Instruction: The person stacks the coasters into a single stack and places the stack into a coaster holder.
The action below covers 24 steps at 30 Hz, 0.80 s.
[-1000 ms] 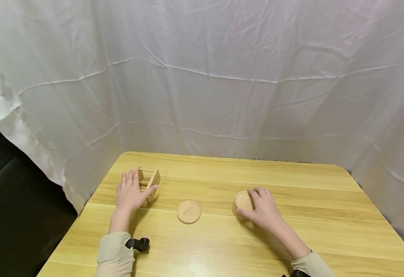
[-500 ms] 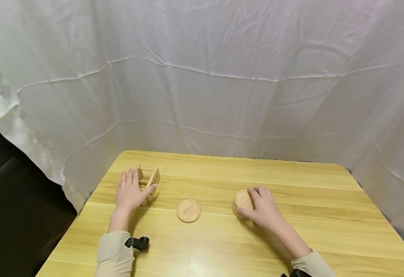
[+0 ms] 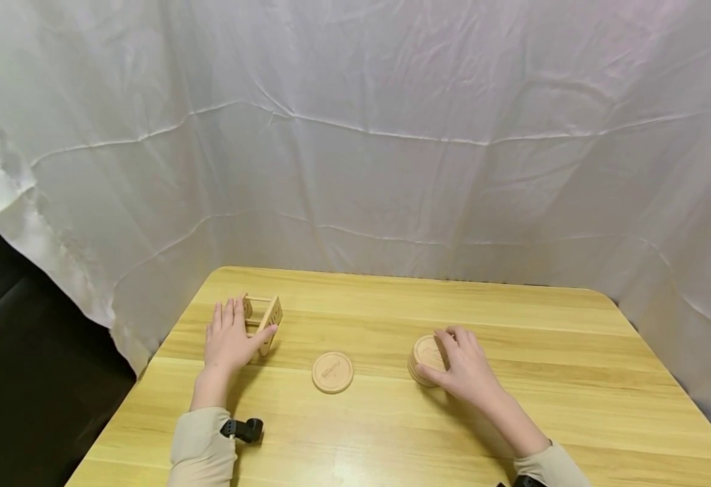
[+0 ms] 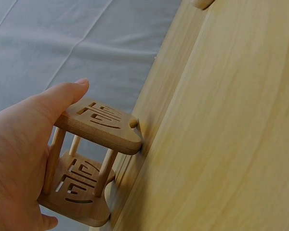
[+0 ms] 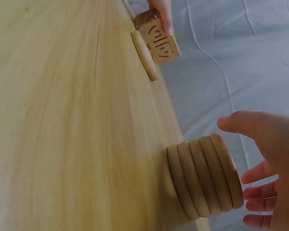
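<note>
A small wooden coaster holder (image 3: 272,318) with cut-out side panels and round rods stands at the left of the table. My left hand (image 3: 228,341) grips it across its width; in the left wrist view the thumb (image 4: 70,96) lies along one panel and the other fingers are mostly hidden behind the holder. Right of centre is a stack of round wooden coasters (image 5: 202,178). My right hand (image 3: 466,365) hovers at its right side, thumb and fingers spread around the top edge, with a gap showing by the thumb (image 5: 241,122). A single coaster (image 3: 333,373) lies flat between the hands, engraved face up.
The wood-grain table (image 3: 379,439) has rounded far corners. A pale cloth curtain (image 3: 355,169) hangs behind it and along both sides. Something black (image 3: 26,352) shows at the lower left. A black wrist camera (image 3: 247,429) sits on my left wrist.
</note>
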Tool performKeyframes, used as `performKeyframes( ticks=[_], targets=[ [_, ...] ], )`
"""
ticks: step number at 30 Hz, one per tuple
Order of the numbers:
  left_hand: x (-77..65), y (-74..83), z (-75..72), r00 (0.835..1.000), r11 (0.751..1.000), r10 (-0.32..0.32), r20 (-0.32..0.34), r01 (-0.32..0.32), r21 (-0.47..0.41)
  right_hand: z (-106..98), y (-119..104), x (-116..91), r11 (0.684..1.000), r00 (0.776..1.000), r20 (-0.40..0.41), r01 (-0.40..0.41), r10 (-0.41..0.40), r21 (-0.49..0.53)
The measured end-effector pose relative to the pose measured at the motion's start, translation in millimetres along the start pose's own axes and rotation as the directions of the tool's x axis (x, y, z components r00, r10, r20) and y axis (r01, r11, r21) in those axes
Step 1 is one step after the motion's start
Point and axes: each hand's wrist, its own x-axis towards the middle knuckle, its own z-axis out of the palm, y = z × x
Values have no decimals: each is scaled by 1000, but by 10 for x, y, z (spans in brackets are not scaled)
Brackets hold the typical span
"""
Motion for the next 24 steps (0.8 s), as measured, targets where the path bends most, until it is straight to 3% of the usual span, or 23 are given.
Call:
performKeyframes(
  ticks=[6, 12, 19, 24],
  targets=[
    [-8, 4, 0, 1000, 1000, 0, -6, 0, -2, -43, -41, 3, 1000, 999, -27, 17, -17, 1],
    [-3, 2, -3, 1000, 1000, 1, -9, -1, 1, -48, -83, 14, 996, 991, -99, 87, -88, -15],
    [7, -6, 3, 1000, 1000, 5, -12, -5, 6, 1, -182, 25, 972, 949, -208, 227, -236, -66],
    [8, -16, 16, 1000, 1000, 1, -9, -1, 4, 70, -296, 7, 946, 916, -238, 310, -324, -95]
  ],
)
